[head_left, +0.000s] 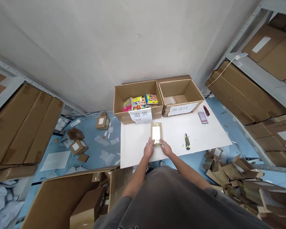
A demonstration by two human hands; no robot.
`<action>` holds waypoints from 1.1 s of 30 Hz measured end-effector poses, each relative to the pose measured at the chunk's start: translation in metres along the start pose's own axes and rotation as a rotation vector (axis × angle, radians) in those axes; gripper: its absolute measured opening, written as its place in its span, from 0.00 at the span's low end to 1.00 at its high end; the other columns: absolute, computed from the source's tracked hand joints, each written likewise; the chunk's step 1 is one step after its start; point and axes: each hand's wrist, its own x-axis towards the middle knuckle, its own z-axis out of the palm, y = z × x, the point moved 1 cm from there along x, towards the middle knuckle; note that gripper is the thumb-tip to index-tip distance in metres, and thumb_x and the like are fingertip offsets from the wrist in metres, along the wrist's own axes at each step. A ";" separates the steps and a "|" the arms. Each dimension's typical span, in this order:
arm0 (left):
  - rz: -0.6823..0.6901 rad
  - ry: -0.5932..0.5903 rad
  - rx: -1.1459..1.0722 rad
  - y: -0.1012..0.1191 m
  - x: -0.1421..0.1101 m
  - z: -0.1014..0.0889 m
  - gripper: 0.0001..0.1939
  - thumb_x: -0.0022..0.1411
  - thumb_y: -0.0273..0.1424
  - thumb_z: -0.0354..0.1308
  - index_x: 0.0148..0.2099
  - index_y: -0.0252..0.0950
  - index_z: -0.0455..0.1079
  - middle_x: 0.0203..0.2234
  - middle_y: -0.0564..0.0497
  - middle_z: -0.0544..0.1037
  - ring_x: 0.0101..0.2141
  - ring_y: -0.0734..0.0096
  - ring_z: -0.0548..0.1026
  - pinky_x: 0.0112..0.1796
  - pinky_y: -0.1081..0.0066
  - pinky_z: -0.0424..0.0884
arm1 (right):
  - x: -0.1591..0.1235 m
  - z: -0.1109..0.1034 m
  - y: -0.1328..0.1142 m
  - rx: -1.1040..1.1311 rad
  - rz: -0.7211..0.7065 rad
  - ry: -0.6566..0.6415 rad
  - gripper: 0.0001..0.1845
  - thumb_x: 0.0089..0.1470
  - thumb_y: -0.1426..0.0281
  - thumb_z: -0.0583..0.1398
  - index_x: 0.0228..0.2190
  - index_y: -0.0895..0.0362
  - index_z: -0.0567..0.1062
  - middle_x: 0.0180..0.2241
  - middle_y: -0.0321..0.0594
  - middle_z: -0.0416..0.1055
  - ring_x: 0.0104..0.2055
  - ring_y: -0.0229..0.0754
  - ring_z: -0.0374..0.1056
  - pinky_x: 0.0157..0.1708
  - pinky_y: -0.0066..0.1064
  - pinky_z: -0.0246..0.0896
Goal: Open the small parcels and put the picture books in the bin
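A small taped cardboard box (pixel 156 133) with a white label lies on the white tabletop (pixel 135 152) in front of me. My left hand (pixel 149 148) grips its near left corner, and my right hand (pixel 166 148) holds the near right corner. Some fingers are hidden at the box's near edge. To the right lies a yellow-green and black utility knife (pixel 187 142). Behind the small box stands an open carton (pixel 138 117) with colourful books (pixel 140 102) inside. Beside it is a second open carton (pixel 183 108) with a pale flat item at its bottom.
At the table's right are a blurred-out purple item (pixel 203 117) and a red and black tool (pixel 206 110). A large open carton (pixel 81 181) with boxes stands at my left. Opened boxes (pixel 243 184) pile up on the right floor. Shelves with cartons flank both sides.
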 end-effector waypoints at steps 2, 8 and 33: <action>0.000 -0.019 0.000 -0.006 0.008 -0.002 0.35 0.65 0.28 0.58 0.73 0.43 0.59 0.74 0.43 0.52 0.67 0.51 0.63 0.62 0.53 0.67 | 0.003 0.001 -0.003 -0.014 0.026 0.027 0.34 0.63 0.73 0.53 0.69 0.49 0.60 0.65 0.43 0.67 0.63 0.47 0.67 0.61 0.41 0.64; -0.008 -0.113 -0.047 -0.017 0.023 0.002 0.30 0.71 0.33 0.56 0.73 0.48 0.60 0.72 0.46 0.59 0.60 0.52 0.74 0.59 0.57 0.69 | 0.005 0.005 -0.003 -0.054 0.091 0.048 0.30 0.65 0.73 0.54 0.66 0.47 0.62 0.62 0.41 0.72 0.60 0.48 0.71 0.58 0.40 0.66; -0.020 0.156 -0.145 0.004 0.020 -0.014 0.24 0.70 0.35 0.58 0.66 0.50 0.70 0.62 0.50 0.74 0.54 0.56 0.79 0.53 0.62 0.74 | 0.015 -0.049 -0.019 -0.240 -0.053 0.004 0.24 0.71 0.64 0.52 0.65 0.48 0.69 0.52 0.40 0.80 0.49 0.48 0.78 0.49 0.33 0.69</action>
